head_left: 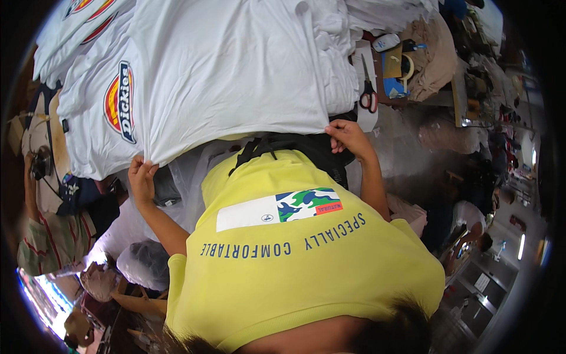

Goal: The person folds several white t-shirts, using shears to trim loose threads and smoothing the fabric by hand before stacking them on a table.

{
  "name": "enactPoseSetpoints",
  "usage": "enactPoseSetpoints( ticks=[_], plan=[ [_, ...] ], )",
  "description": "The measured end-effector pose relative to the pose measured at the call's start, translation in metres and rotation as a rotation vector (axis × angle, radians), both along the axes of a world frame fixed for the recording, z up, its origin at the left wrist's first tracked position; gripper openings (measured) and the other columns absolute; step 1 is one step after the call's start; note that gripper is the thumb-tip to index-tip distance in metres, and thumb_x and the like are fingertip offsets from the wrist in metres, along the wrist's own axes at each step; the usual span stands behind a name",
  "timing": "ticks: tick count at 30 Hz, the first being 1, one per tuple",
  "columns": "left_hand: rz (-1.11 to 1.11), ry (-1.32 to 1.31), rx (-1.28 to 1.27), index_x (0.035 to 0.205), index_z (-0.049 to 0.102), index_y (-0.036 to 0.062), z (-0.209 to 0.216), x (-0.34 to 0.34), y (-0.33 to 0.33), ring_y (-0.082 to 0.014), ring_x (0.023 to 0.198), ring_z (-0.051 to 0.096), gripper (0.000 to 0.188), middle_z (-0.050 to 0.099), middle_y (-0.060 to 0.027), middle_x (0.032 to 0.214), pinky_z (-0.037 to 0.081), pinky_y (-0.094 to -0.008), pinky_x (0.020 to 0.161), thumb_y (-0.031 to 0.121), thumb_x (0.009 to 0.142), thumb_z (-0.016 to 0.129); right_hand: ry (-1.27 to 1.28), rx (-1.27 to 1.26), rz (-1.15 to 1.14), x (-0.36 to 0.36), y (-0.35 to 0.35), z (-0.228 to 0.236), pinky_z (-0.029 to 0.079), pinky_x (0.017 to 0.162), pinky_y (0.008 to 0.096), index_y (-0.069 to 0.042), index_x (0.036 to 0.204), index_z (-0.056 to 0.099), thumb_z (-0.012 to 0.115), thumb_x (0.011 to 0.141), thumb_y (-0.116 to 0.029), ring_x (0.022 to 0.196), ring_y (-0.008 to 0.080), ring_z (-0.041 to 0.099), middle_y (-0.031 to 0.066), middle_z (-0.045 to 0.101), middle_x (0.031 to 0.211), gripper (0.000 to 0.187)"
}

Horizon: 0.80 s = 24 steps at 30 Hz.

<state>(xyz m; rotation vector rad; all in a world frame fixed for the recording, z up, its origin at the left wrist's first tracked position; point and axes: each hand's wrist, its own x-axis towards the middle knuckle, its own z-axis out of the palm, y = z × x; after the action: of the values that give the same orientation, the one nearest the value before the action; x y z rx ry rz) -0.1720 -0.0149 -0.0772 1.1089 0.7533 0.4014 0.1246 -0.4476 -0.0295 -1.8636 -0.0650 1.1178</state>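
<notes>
A white T-shirt [230,71] is spread on the work surface in front of me, its near edge stretched between my two hands. My left hand [142,180] pinches this edge at the left, close to a red, yellow and dark blue printed logo on white cloth [120,101]. At the right corner of the edge, my right hand [349,140] is closed on the cloth between thumb and fingers. More white garments [339,65] lie bunched under and beside the shirt, and I cannot tell how many layers there are.
Right of the shirt lie scissors [368,99] with dark red and black handles, a tape roll [407,67], a white bottle [386,42] and brown cloth [433,59]. At far left, a co-worker in a striped top [56,242] has a hand at a dark object [42,163].
</notes>
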Motion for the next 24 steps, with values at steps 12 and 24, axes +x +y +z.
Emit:
enactPoseSetpoints(
  ticks=[12,24],
  plan=[
    [-0.22,0.427,0.045,0.098,0.052,0.0084,0.019,0.018,0.004,-0.0122,0.083,0.06,0.018,0.06,-0.002,0.087,0.044,-0.0206,0.067,0.016,0.082,0.057,0.111,0.036,0.159,0.021,-0.011,0.013,0.043,0.046,0.0183,-0.002,0.11,0.056,0.057,0.085,-0.026,0.052,0.009,0.058,0.0031,0.058,0.061,0.035],
    [-0.053,0.291,0.699,0.123,0.045,0.0006,0.057,0.208,0.065,-0.0214,0.114,0.044,0.056,0.047,-0.0149,0.124,0.036,-0.0284,0.09,0.037,0.082,0.059,-1.122,-0.06,-0.06,0.163,0.134,0.01,0.045,0.057,0.0261,-0.014,0.104,0.06,0.066,0.075,-0.02,0.057,0.0137,0.054,0.0035,0.057,0.069,0.031]
  ],
)
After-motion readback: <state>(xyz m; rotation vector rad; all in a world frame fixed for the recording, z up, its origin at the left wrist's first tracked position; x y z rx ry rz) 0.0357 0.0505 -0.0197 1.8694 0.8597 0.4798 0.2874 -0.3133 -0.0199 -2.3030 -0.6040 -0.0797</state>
